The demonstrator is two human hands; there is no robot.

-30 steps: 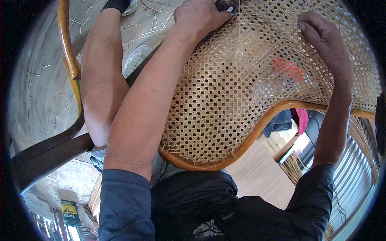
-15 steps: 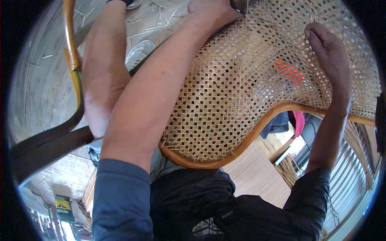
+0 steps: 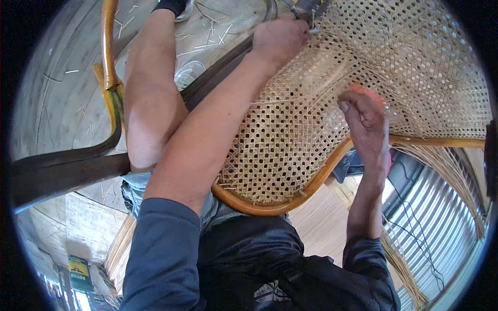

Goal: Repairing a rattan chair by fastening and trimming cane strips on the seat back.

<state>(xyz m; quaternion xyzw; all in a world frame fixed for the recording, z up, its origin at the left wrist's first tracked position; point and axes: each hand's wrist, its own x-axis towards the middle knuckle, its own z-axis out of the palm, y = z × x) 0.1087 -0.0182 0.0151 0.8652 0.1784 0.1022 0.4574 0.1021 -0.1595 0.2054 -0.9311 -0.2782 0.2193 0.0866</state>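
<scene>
A woven cane panel (image 3: 280, 140) with open holes lies across my lap, edged by a curved, glossy wooden frame (image 3: 264, 209). At the panel's far left edge, my left hand (image 3: 280, 39) is closed, its fingers curled at the rim. A short pale peg-like piece (image 3: 314, 31) shows beside those fingers; what they grip is hidden. Above the middle of the weave my right hand (image 3: 365, 116) is closed, thumb against the curled fingers. Whatever it pinches is too fine to make out. A loose cane strand (image 3: 290, 100) curves over the weave between the hands.
A dark wooden rail (image 3: 67, 173) and a bent, varnished pole (image 3: 108, 46) stand at the left. Cane offcuts (image 3: 210, 26) litter the floor beyond my leg. At the right are bundles of long cane strands (image 3: 451, 179) and corrugated sheet (image 3: 430, 228). A green tin (image 3: 80, 274) stands lower left.
My right hand has moved left and nearer, from the panel's right part to its middle. My left hand has come slightly nearer into fuller view. A loose strand now shows across the weave.
</scene>
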